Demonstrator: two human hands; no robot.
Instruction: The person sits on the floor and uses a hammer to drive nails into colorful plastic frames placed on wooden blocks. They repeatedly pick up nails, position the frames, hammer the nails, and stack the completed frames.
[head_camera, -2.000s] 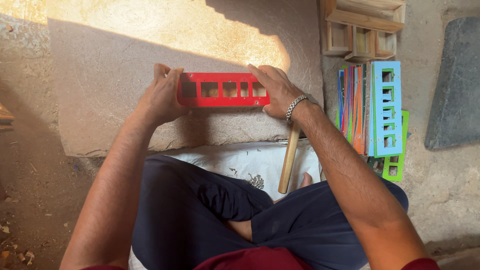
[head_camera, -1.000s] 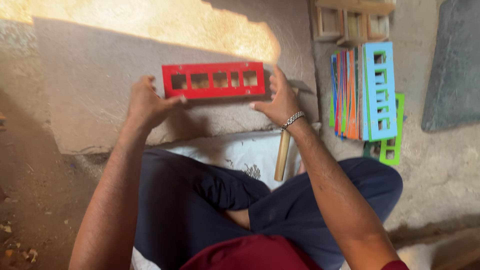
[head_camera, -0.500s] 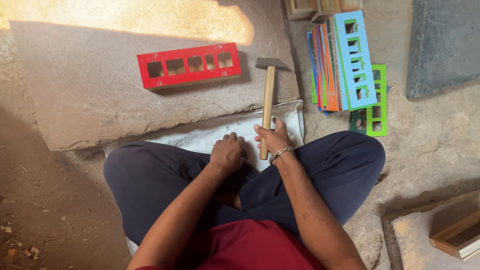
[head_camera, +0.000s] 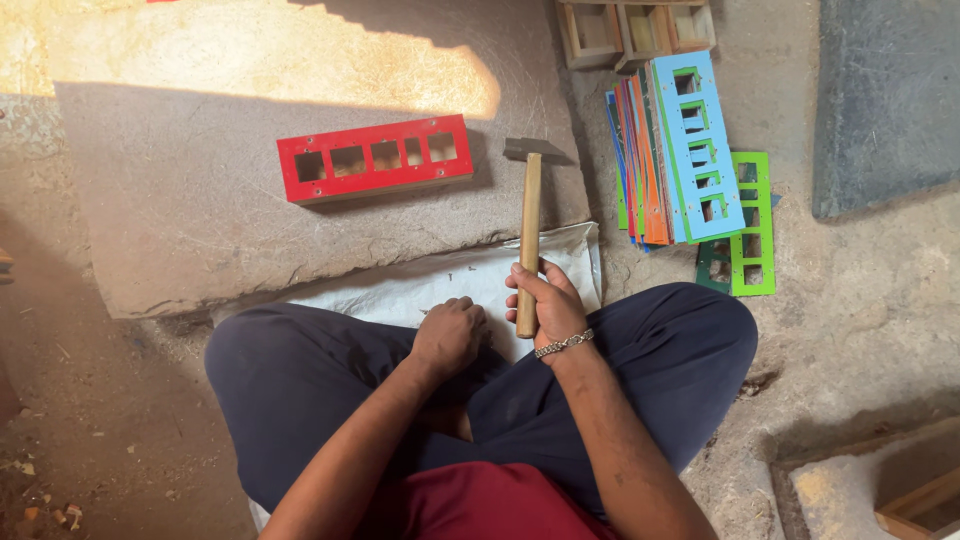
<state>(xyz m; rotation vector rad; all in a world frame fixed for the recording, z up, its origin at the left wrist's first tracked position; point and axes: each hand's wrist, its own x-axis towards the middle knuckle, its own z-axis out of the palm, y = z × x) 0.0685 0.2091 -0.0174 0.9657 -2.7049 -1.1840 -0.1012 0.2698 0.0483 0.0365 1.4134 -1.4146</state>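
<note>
I sit cross-legged on the ground. My right hand (head_camera: 548, 303) grips the wooden handle of a hammer (head_camera: 529, 217), whose metal head rests on the grey stone slab (head_camera: 200, 200). My left hand (head_camera: 450, 335) is curled over the white sack (head_camera: 420, 288) in front of my legs, beside small nails; whether it holds any I cannot tell. A red rectangular frame with several square cut-outs (head_camera: 375, 158) lies flat on the slab, apart from both hands.
A stack of coloured cut-out panels, blue on top (head_camera: 690, 145), leans at the right, with a green panel (head_camera: 745, 225) flat beside it. Bare wooden boxes (head_camera: 635, 28) stand at the top. A dark slab (head_camera: 885, 100) lies far right.
Both hands let go of the red frame, which now lies on the slab. My right hand took hold of the hammer handle and my left hand dropped to the sack.
</note>
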